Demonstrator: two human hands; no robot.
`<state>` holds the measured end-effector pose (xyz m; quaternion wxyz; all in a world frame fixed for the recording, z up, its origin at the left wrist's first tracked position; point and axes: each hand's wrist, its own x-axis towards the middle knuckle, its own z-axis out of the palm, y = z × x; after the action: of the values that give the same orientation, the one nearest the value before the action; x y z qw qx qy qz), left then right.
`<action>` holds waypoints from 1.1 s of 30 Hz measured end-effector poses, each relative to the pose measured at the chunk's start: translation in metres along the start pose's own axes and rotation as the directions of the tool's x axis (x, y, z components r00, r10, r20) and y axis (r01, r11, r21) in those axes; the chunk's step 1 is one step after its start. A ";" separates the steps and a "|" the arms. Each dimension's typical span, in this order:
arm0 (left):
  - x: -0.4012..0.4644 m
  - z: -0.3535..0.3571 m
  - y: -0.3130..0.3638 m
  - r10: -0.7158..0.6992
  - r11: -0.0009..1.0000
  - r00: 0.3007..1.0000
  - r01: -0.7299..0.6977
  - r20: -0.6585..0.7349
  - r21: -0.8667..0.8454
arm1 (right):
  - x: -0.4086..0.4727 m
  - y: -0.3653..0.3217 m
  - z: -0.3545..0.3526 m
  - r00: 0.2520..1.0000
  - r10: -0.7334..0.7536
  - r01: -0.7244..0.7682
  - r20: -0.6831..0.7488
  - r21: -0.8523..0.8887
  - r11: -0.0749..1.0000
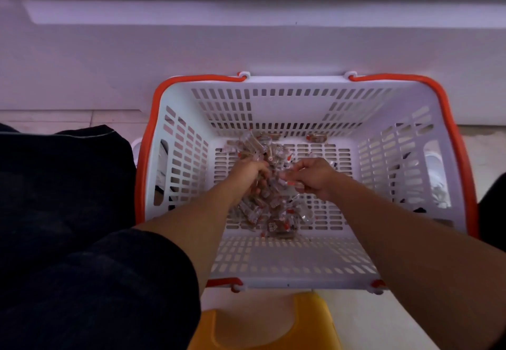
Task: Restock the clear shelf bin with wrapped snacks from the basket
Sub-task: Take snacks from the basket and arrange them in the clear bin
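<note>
Fingers on the left hand (250,174) curled round a bunch of wrapped snacks (262,204), w/ the right hand (309,175) pinching one wrapper at its fingertips, just beside. Both hands deep in the white basket (276,256) w/ orange handles; snack pile lies on its slotted bottom. Yellow stool (262,322) at near edge.
</note>
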<state>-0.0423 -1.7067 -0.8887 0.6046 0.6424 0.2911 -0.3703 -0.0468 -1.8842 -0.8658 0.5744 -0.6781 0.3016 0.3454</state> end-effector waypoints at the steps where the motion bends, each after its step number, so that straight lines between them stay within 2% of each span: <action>1: -0.005 0.001 0.007 0.006 1.000 0.999 -0.007 0.041 0.019 | -0.007 -0.007 -0.003 1.000 -0.004 0.004 0.029 0.022 1.000; 5: -0.043 0.007 0.052 0.066 0.990 0.961 -0.097 0.269 0.104 | -0.038 -0.045 -0.012 0.995 -0.103 0.103 0.000 0.044 0.994; 9: -0.088 0.008 0.094 0.151 0.964 0.931 -0.213 0.332 0.158 | -0.089 -0.090 -0.018 0.953 -0.286 0.289 -0.104 0.018 0.957; 12: -0.127 0.002 0.125 0.150 0.985 0.906 -0.169 0.396 0.015 | -0.140 -0.127 -0.029 0.889 -0.439 0.428 -0.133 -0.106 0.898; 15: -0.173 -0.007 0.159 0.158 0.987 0.877 -0.151 0.453 -0.052 | -0.190 -0.157 -0.043 0.835 -0.525 0.460 -0.164 -0.315 0.830; 18: -0.217 -0.011 0.190 0.164 0.978 0.847 -0.208 0.505 0.031 | -0.233 -0.174 -0.047 0.718 -0.653 0.507 -0.242 -0.461 0.728; 22: -0.270 -0.003 0.215 0.173 0.951 0.779 -0.292 0.603 0.105 | -0.266 -0.190 -0.040 0.568 -0.764 0.555 -0.306 -0.543 0.630; 26: -0.296 0.012 0.218 0.311 0.799 0.780 -0.524 0.543 0.296 | -0.276 -0.206 -0.040 0.470 -0.820 0.566 -0.326 -0.601 0.564; 28: -0.299 0.019 0.218 0.360 0.769 0.761 -0.570 0.540 0.290 | -0.278 -0.212 -0.042 0.482 -0.805 0.589 -0.346 -0.553 0.590; 33: -0.298 0.022 0.231 0.356 0.822 0.745 -0.536 0.565 0.189 | -0.285 -0.223 -0.052 0.640 -0.689 0.652 -0.339 -0.235 0.721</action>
<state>-0.0206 -1.7293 -0.5123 0.6103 0.6677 -0.1112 -0.4115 -0.0263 -1.8963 -0.5008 0.5547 -0.8223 0.1244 -0.0266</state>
